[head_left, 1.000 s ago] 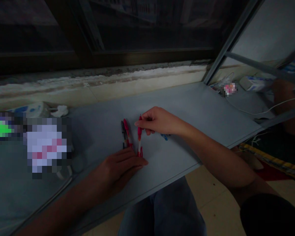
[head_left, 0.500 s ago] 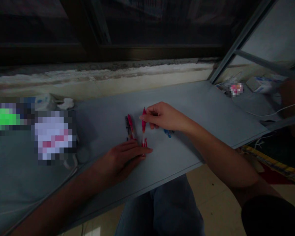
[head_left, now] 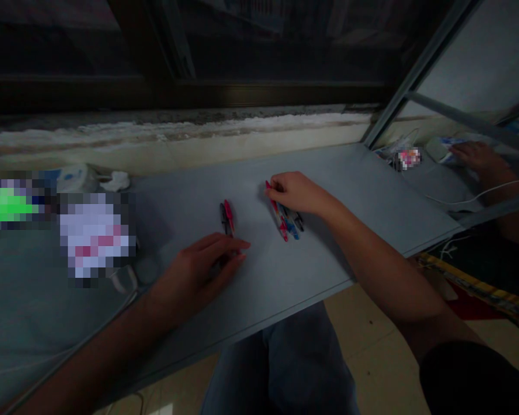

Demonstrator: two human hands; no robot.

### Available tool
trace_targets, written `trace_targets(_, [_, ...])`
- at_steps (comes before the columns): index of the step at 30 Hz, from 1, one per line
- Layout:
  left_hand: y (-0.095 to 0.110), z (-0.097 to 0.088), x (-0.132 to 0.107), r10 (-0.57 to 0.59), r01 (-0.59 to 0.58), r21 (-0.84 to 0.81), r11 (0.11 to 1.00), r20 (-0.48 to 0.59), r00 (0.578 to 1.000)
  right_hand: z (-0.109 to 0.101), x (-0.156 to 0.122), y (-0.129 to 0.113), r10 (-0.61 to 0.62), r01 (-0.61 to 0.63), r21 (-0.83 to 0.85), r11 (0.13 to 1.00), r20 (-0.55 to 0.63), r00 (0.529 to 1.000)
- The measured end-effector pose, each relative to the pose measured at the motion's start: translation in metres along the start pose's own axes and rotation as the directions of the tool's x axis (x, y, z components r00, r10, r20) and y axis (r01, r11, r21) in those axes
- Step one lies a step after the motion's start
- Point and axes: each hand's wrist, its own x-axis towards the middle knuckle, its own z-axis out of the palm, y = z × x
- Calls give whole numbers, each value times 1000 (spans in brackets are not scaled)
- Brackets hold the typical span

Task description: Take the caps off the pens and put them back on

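Observation:
My right hand [head_left: 292, 189] pinches the upper end of a red pen [head_left: 281, 221], which slants down over the grey tabletop. Right beside it lie a blue pen [head_left: 293, 226] and a black pen [head_left: 300, 222], partly covered by that hand. On the left, a second red pen [head_left: 228, 214] and another black pen [head_left: 222, 213] lie side by side. My left hand [head_left: 211, 256] rests over their lower ends with thumb and fingers stretched out and a gap between them. Whether it touches those pens is hidden.
A white roll [head_left: 72, 178] and a crumpled white piece [head_left: 116, 181] sit at the back left, behind a blurred-out item [head_left: 93, 236]. A metal frame [head_left: 389, 115] stands at the right. Beyond it another person's hand [head_left: 476, 155] rests near some packets. A thin cable [head_left: 454, 202] runs there.
My right hand has carried the red pen to the right, beside the blue and black pens. My left hand has let go of that pen's lower end and shifted left.

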Motion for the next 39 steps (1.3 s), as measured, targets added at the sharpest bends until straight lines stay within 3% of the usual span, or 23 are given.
trace_targets(5, [-6,1,4,-225,224,71,972,7,974,6,-5,-2,-27,26,-93,995,-9,1000])
trace_targets(8, [-7,1,6,-330,326,120,938,16,944,13,-9,-15,-200,199,32,979,13,980])
trace_targets(11, [-10,2,7,-354,346,142,927,38,934,23,-15,-35,-423,420,50,906,62,904])
trace_targets(14, [-13,3,7,-333,319,168,933,60,941,32,-22,-54,-460,475,-45,879,188,868])
trace_targets(17, [-14,3,7,-331,311,200,929,77,940,35,-27,-63,-392,422,-131,897,203,897])
trace_targets(20, [-13,3,8,-346,327,190,926,74,935,30,-30,-62,-293,325,-113,939,231,928])
trace_targets(22, [-12,3,8,-347,333,165,928,67,935,26,-31,-59,-242,251,-15,968,219,945])
trace_targets(25, [-11,1,7,-340,334,126,934,33,940,24,-30,-57,-149,131,249,960,54,987])
trace_targets(27, [-8,-1,6,-338,336,118,934,-1,941,27,-29,-58,-76,77,486,870,-21,997])
trace_targets(30, [-4,-3,5,-304,306,122,944,-34,952,34,-26,-62,-50,-7,787,617,48,998])
trace_targets(32, [-3,-4,4,-254,257,124,958,-41,966,37,-25,-64,-37,-54,875,481,81,996])
trace_targets(35, [-4,-5,3,-194,201,131,971,-58,979,36,-24,-66,9,-59,916,397,61,998])
trace_targets(39, [-6,-6,3,-200,213,133,968,-106,974,27,-24,-67,-47,-124,923,365,151,987])
